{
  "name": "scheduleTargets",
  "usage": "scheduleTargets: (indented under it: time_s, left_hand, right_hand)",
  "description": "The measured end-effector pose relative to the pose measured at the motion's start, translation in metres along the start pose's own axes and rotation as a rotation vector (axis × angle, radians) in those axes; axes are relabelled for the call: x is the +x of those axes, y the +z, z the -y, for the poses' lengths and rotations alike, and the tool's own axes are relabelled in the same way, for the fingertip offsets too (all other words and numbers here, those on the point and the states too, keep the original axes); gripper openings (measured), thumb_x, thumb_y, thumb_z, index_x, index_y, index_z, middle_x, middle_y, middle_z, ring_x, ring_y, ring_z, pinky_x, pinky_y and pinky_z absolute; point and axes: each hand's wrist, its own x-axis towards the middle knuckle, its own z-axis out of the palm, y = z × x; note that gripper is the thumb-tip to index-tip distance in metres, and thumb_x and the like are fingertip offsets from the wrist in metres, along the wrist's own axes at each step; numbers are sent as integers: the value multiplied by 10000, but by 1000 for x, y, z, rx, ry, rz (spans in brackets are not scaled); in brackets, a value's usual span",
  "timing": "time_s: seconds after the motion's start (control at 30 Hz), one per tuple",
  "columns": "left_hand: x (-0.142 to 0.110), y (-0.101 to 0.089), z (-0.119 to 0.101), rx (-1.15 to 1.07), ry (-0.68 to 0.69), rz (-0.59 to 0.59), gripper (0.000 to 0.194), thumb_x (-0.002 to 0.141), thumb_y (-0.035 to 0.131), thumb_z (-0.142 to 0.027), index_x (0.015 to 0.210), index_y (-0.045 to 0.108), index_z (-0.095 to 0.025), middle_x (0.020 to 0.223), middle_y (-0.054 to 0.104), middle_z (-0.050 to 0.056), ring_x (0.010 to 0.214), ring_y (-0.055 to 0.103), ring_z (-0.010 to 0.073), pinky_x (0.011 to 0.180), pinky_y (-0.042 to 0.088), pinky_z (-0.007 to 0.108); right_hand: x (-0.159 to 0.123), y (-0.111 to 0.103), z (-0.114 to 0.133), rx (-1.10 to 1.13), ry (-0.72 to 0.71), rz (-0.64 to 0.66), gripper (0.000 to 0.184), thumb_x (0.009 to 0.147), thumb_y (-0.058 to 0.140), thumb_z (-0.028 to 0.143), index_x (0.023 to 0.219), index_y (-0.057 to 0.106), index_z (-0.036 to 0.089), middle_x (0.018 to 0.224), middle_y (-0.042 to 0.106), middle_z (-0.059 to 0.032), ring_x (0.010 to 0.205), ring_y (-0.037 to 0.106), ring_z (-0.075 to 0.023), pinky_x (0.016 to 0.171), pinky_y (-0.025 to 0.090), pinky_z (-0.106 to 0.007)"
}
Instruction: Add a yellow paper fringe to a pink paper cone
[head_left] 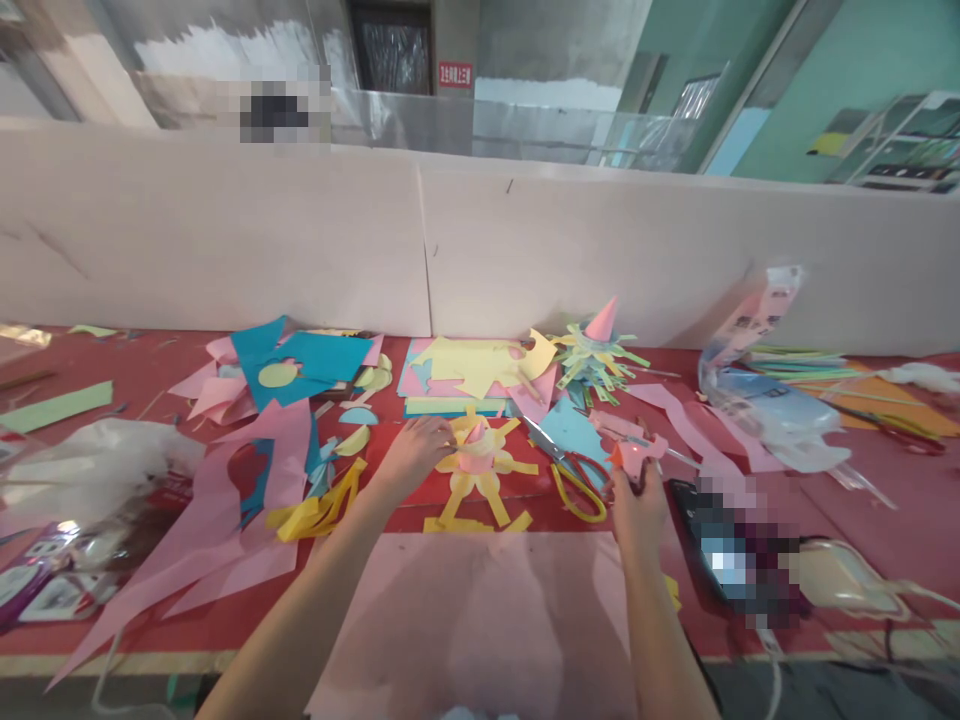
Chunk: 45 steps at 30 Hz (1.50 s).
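On my head view, the yellow paper figure (487, 490) lies at the centre of the red table (840, 510), its strips spread outward around a pink centre. The left hand (420, 447) is positioned at the far left side of the figure, fingers bent and drawn close together at its edge; I cannot tell whether they grip the paper. The right hand (642, 495) is closed around the pink glue gun (636, 452), right of the figure and apart from it.

Between the figure and the glue gun lie the yellow-handled scissors (579, 498), blades pointing to the far left. A light-blue paper piece (571, 428) lies just beyond them. At the far right of the figure stands a fringed paper model (596, 350), topped by a pink cone (602, 320). Yellow paper strips (330, 510) lie left of the figure. A smartphone (705, 540) lies to the near right of the right hand.
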Motion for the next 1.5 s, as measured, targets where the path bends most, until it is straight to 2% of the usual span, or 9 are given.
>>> scheduleTargets:
  time_s: [0.23, 0.47, 0.67, 0.77, 0.87, 1.03, 1.23, 1.4, 1.5]
  left_hand:
    - [1, -10, -29, -645, -378, -138, 186, 769, 541, -341, 819, 646, -196, 833, 680, 16, 803, 619, 167, 731, 453, 242]
    - [2, -25, -52, -1082, -607, -182, 326, 672, 625, -439, 833, 633, -156, 739, 673, 21, 681, 626, 158, 645, 501, 258]
    - [-3, -27, -71, -1250, -733, -199, 362, 631, 667, -458, 825, 574, -168, 682, 663, 11, 601, 632, 153, 580, 522, 275]
    - [-6, -20, -79, -1292, -747, -213, 375, 605, 692, -466, 783, 554, -165, 690, 651, 13, 610, 627, 150, 551, 527, 266]
    - [-9, -11, -84, -1315, -737, -220, 384, 595, 703, -480, 749, 560, -158, 676, 614, -4, 618, 605, 127, 547, 533, 247]
    - [-12, -2, -85, -1344, -763, -221, 411, 563, 718, -502, 713, 556, -155, 628, 567, -23, 603, 581, 113, 550, 540, 250]
    - [-14, -1, -85, -1319, -734, -194, 392, 582, 705, -487, 731, 559, -156, 654, 586, -15, 592, 583, 108, 564, 534, 249]
    - [-14, 1, -84, -1268, -570, -205, 385, 657, 665, -377, 973, 575, -177, 871, 618, 43, 729, 612, 146, 602, 527, 255]
    - [-15, -1, -85, -1170, -530, -244, 251, 670, 638, -289, 893, 602, -178, 923, 618, 52, 786, 609, 153, 652, 511, 252]
  right_hand:
    - [-8, 2, 24, 438, 191, 93, 202, 670, 570, 291, 826, 466, 216, 451, 459, 96, 382, 414, -97, 394, 333, -202]
    - [-25, 6, 37, 510, 204, 209, 317, 660, 661, 425, 777, 462, 208, 435, 433, 107, 364, 378, -73, 378, 333, -200]
    - [-51, 18, 60, 512, 236, 259, 403, 599, 741, 419, 713, 414, 214, 391, 400, 128, 298, 354, -61, 303, 283, -177]
    - [-67, 23, 79, 544, 234, 316, 434, 554, 778, 378, 760, 430, 219, 411, 395, 142, 284, 326, -47, 282, 248, -163]
    - [-80, 28, 95, 592, 225, 459, 413, 569, 774, 359, 815, 479, 208, 467, 434, 127, 312, 354, -39, 303, 286, -164]
    - [-88, 38, 98, 557, 280, 608, 454, 531, 790, 359, 795, 455, 203, 456, 433, 125, 301, 398, -65, 283, 306, -187]
    - [-89, 39, 96, 559, 268, 601, 427, 559, 776, 376, 712, 413, 210, 434, 452, 113, 302, 393, -63, 304, 313, -192]
    - [-89, 38, 96, 522, 238, 586, 422, 579, 762, 397, 742, 418, 214, 375, 413, 131, 280, 353, -62, 294, 287, -183]
    - [-89, 37, 96, 500, 228, 567, 422, 585, 757, 401, 754, 420, 212, 361, 408, 134, 274, 334, -56, 292, 281, -179]
